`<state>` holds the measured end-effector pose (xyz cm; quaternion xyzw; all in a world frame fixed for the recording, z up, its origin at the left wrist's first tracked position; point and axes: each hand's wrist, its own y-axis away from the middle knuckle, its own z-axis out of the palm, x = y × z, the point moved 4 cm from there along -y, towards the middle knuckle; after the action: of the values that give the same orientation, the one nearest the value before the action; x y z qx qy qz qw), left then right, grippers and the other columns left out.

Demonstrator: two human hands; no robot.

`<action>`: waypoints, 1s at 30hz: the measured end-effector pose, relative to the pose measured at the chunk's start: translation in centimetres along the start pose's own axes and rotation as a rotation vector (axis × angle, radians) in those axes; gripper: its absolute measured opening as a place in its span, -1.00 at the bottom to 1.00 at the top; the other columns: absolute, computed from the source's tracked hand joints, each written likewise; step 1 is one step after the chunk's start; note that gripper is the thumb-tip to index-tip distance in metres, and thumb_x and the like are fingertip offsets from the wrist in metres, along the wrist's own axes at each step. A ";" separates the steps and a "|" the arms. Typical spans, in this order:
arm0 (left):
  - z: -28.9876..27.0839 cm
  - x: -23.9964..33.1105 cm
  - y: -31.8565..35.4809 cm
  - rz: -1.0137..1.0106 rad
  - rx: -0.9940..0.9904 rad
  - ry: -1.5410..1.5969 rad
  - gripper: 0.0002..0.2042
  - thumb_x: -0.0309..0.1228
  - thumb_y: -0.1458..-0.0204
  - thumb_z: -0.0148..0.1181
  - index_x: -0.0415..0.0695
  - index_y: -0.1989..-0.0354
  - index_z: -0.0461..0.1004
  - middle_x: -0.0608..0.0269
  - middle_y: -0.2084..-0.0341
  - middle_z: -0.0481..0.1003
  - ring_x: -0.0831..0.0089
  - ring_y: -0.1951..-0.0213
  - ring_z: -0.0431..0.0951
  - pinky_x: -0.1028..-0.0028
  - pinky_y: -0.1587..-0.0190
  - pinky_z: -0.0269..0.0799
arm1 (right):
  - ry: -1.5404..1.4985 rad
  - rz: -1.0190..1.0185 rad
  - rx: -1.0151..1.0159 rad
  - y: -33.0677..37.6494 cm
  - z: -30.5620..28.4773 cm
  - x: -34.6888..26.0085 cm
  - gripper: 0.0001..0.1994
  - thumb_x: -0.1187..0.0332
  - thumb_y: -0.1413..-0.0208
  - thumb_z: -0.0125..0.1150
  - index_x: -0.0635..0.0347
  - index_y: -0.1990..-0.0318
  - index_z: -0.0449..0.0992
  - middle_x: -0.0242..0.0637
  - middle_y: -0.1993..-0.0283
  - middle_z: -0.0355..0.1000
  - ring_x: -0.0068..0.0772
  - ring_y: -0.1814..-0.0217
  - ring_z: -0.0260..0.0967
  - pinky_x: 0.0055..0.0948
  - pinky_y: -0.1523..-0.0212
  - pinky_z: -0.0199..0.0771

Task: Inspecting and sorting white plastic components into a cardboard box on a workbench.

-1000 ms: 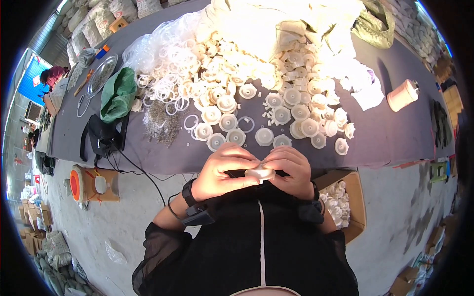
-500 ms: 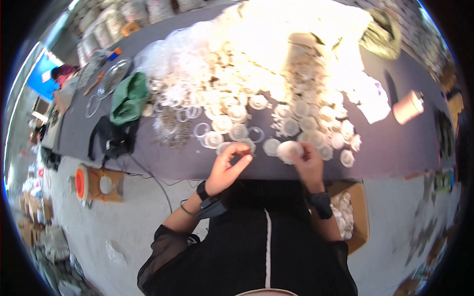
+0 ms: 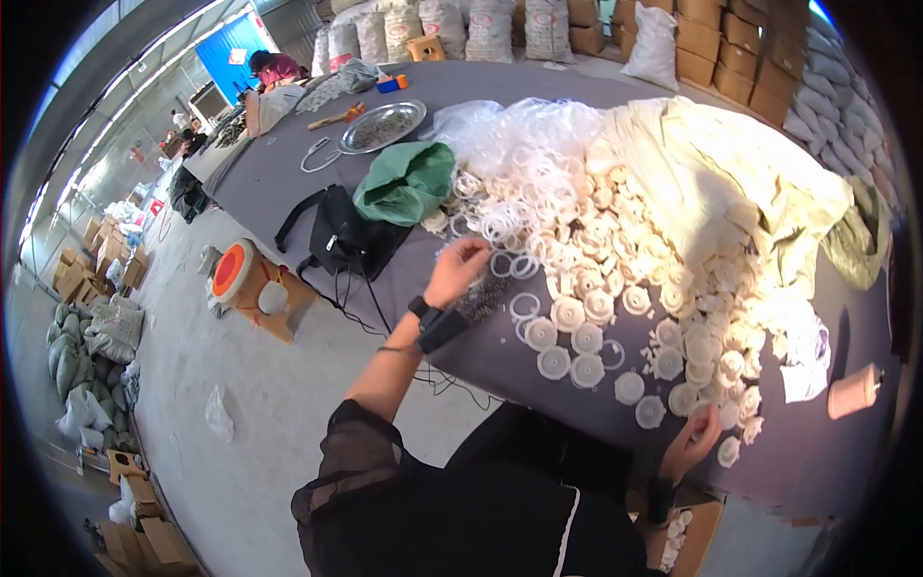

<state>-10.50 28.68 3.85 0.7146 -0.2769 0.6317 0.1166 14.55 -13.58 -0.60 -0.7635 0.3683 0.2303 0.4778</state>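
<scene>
My left hand is over the table beside a heap of tiny metal pieces, which look like small screws or springs. Its fingers are bent together, and what they may pinch is too small to make out. Loose clear plastic rings lie just to its right. Low on the right, my right hand rests at the near edge among white round plastic parts, fingers curled with the tips by a disc; whether they grip one is hidden. Several flanged white discs lie between my hands.
A large pile of cream plastic parts spills from a pale sack. A green bag, black pouch and metal tray lie left. A thread cone stands right. Beneath are a stool and a carton.
The view has swung to the left. My left hand has moved left to the metal pieces. My right hand, which held a white disc, is now at the discs farther right.
</scene>
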 end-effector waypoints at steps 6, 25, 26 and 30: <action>-10.1 -1.3 -9.7 0.378 0.406 -0.571 -0.76 -0.47 0.07 0.03 -0.29 0.21 0.40 -0.04 0.25 0.42 0.11 0.15 0.42 0.32 0.09 0.31 | -0.059 0.077 -0.061 4.5 0.3 1.2 -0.84 0.51 -0.10 -0.07 0.34 0.18 0.37 -0.20 0.27 0.32 -0.35 0.24 0.30 -0.48 0.28 0.30; -19.4 -12.9 -20.3 -0.207 0.292 -0.840 -0.67 -0.60 0.19 -0.04 -0.22 0.17 0.45 -0.08 0.17 0.43 0.04 0.10 0.42 0.25 0.05 0.33 | 0.382 -0.058 -0.100 2.0 2.2 -3.8 -0.86 0.39 0.01 0.10 0.28 0.35 0.50 -0.06 0.42 0.41 -0.06 0.38 0.36 -0.27 0.32 0.40; -20.1 -13.6 -20.4 -0.290 0.318 -0.896 -0.67 -0.57 0.16 -0.02 -0.22 0.13 0.42 -0.11 0.15 0.41 0.05 0.08 0.40 0.25 0.05 0.31 | 0.392 -0.068 -0.110 2.0 2.3 -3.9 -0.86 0.39 0.01 0.09 0.28 0.35 0.49 -0.05 0.42 0.41 -0.05 0.38 0.35 -0.26 0.31 0.40; -21.5 -16.1 -21.2 -0.309 0.328 -1.142 -0.65 -0.45 0.06 -0.01 -0.18 0.04 0.35 -0.12 0.06 0.35 0.02 0.03 0.37 0.22 0.01 0.29 | 0.383 -0.096 -0.157 1.5 2.7 -3.8 -0.85 0.40 -0.01 0.06 0.30 0.34 0.48 -0.03 0.37 0.40 -0.03 0.34 0.35 -0.25 0.26 0.38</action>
<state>-17.78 61.19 -4.06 0.9807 -0.0883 0.1591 -0.0714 11.05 -10.26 0.04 -0.8450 0.3965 0.0860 0.3484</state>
